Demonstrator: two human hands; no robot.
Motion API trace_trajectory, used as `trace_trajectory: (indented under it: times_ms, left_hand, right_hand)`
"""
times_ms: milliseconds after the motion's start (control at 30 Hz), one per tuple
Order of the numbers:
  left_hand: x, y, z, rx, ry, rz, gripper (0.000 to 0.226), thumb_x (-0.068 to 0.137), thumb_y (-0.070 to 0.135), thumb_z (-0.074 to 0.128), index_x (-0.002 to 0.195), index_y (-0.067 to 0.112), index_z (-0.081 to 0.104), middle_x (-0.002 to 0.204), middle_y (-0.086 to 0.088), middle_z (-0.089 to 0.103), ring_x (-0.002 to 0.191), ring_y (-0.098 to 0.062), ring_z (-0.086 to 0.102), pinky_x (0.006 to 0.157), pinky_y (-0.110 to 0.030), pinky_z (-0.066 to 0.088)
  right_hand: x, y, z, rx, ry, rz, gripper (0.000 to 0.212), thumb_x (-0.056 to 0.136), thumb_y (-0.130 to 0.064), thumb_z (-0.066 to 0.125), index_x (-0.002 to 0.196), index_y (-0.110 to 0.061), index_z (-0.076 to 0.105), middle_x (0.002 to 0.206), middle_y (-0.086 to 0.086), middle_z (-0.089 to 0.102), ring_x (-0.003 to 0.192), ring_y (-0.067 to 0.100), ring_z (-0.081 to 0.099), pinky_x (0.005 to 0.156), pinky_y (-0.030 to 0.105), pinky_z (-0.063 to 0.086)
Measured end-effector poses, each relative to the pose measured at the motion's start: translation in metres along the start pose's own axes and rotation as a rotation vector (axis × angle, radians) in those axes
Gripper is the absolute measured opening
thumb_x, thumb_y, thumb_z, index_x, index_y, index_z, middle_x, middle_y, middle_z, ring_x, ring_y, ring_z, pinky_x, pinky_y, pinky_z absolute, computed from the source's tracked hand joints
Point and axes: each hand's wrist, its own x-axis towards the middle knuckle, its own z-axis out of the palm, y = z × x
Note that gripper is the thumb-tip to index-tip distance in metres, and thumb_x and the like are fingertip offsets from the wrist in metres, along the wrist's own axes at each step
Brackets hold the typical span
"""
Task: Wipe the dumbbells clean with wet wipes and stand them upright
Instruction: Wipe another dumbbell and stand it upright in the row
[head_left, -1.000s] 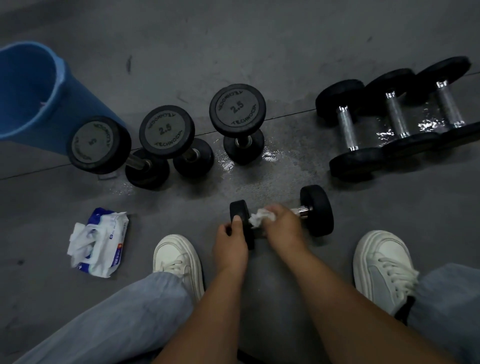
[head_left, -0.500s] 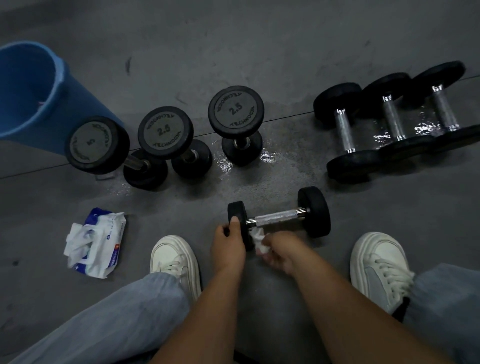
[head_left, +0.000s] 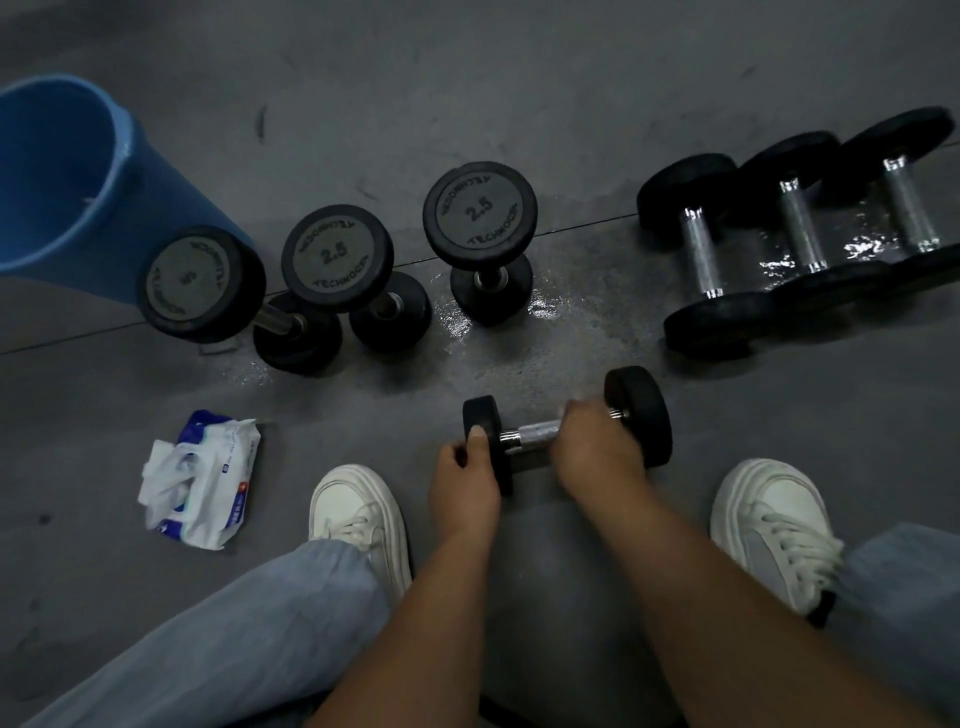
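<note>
Item: dumbbell (head_left: 535, 432), lying on floor (head_left: 519, 78) between our shoes (head_left: 358, 514), near centre. Our left hand (head_left: 464, 480) grips its left head; our right hand (head_left: 597, 453) curls round handle, blurred. Near left: wipes pack (head_left: 202, 478).

Black dumbbell (head_left: 641, 410); blue bucket (head_left: 78, 182); white shoes (head_left: 358, 519).

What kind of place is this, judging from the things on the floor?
Probably a gym or workout room: upright dumbbells and lying dumbbells on a dark grey floor, with a wet wipes pack and blue bin nearby.
</note>
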Motion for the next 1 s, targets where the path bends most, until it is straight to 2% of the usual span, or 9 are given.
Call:
trace_trajectory:
  times_ms: [67, 167, 233, 300, 400, 533, 667, 833, 1000]
  left_hand:
    - [0.0, 0.0, -0.001, 0.005, -0.01, -0.005, 0.038, 0.099, 0.05, 0.047, 0.107, 0.015, 0.061, 0.104, -0.005, 0.066, 0.099, -0.025, 0.061, 0.083, -0.031, 0.043]
    - [0.004, 0.0, -0.002, 0.014, -0.038, -0.015, 0.039, 0.098, 0.053, 0.046, 0.102, 0.016, 0.06, 0.103, -0.006, 0.067, 0.097, -0.025, 0.062, 0.089, -0.036, 0.048]
    - [0.007, 0.004, -0.001, 0.017, -0.05, -0.018, 0.04, 0.098, 0.053, 0.046, 0.099, 0.016, 0.059, 0.102, -0.007, 0.066, 0.096, -0.026, 0.062, 0.088, -0.036, 0.048]
    - [0.008, 0.007, -0.001, 0.018, -0.048, -0.021, 0.04, 0.098, 0.051, 0.047, 0.098, 0.014, 0.059, 0.102, -0.009, 0.065, 0.095, -0.027, 0.061, 0.084, -0.034, 0.045]
    - [0.009, 0.01, -0.003, 0.038, -0.074, -0.039, 0.037, 0.099, 0.049, 0.046, 0.097, 0.014, 0.058, 0.103, -0.01, 0.065, 0.096, -0.028, 0.062, 0.087, -0.036, 0.048]
    - [0.003, 0.01, -0.009, 0.003, -0.175, -0.05, 0.021, 0.098, 0.037, 0.055, 0.11, 0.02, 0.055, 0.117, -0.01, 0.066, 0.104, -0.027, 0.063, 0.098, -0.048, 0.05]
    - [-0.014, 0.009, -0.016, 0.099, -0.214, 0.159, 0.056, 0.09, 0.011, 0.061, 0.14, 0.022, 0.041, 0.127, 0.001, 0.06, 0.11, -0.02, 0.06, 0.1, -0.036, 0.047]
    - [-0.033, 0.009, -0.029, 0.431, -0.265, 0.395, 0.083, 0.081, 0.009, 0.062, 0.154, 0.027, 0.025, 0.151, 0.0, 0.039, 0.132, -0.022, 0.048, 0.109, -0.03, 0.039]
    - [-0.044, 0.014, -0.041, 0.907, -0.413, 0.374, 0.099, 0.087, 0.01, 0.058, 0.157, 0.031, -0.008, 0.166, 0.003, -0.009, 0.134, -0.031, 0.047, 0.102, -0.039, 0.046]
  right_hand:
    - [-0.014, -0.006, 0.019, -0.03, -0.009, -0.097, 0.03, 0.099, -0.032, 0.042, 0.108, -0.007, 0.056, 0.115, 0.014, 0.053, 0.095, 0.027, 0.059, 0.085, 0.029, 0.04]
    - [-0.014, -0.008, 0.027, 0.333, 0.143, -0.202, 0.02, 0.091, -0.007, 0.05, 0.104, -0.003, 0.065, 0.106, 0.015, 0.06, 0.093, 0.028, 0.058, 0.08, 0.025, 0.038]
    - [-0.008, 0.007, 0.025, 0.474, 0.24, -0.101, 0.018, 0.088, -0.004, 0.052, 0.102, -0.006, 0.064, 0.105, 0.016, 0.061, 0.096, 0.03, 0.058, 0.079, 0.026, 0.039]
    - [-0.005, 0.02, 0.029, 0.516, 0.136, 0.007, 0.014, 0.09, -0.015, 0.055, 0.104, -0.011, 0.058, 0.105, 0.015, 0.062, 0.098, 0.031, 0.059, 0.08, 0.027, 0.043]
    - [-0.013, 0.019, 0.038, 0.505, -0.155, -0.12, 0.015, 0.085, -0.009, 0.057, 0.097, -0.019, 0.058, 0.095, 0.008, 0.064, 0.088, 0.024, 0.061, 0.067, 0.018, 0.043]
    - [-0.009, 0.008, 0.026, 0.717, 0.246, -0.107, 0.021, 0.081, 0.004, 0.055, 0.097, -0.009, 0.059, 0.095, 0.003, 0.053, 0.082, 0.014, 0.048, 0.064, 0.014, 0.03]
    - [-0.015, 0.012, 0.046, 0.66, -0.115, -0.167, 0.025, 0.08, 0.006, 0.054, 0.085, -0.018, 0.06, 0.09, 0.01, 0.061, 0.083, 0.019, 0.053, 0.07, 0.021, 0.037]
    - [-0.013, 0.016, 0.04, 0.913, 0.097, 0.052, 0.034, 0.085, -0.001, 0.058, 0.114, -0.018, 0.051, 0.094, 0.001, 0.057, 0.084, 0.02, 0.058, 0.071, 0.025, 0.042]
    - [-0.011, 0.02, 0.041, 0.826, -0.078, 0.097, 0.014, 0.084, -0.018, 0.065, 0.092, -0.018, 0.053, 0.076, 0.002, 0.061, 0.07, 0.023, 0.06, 0.064, 0.028, 0.047]
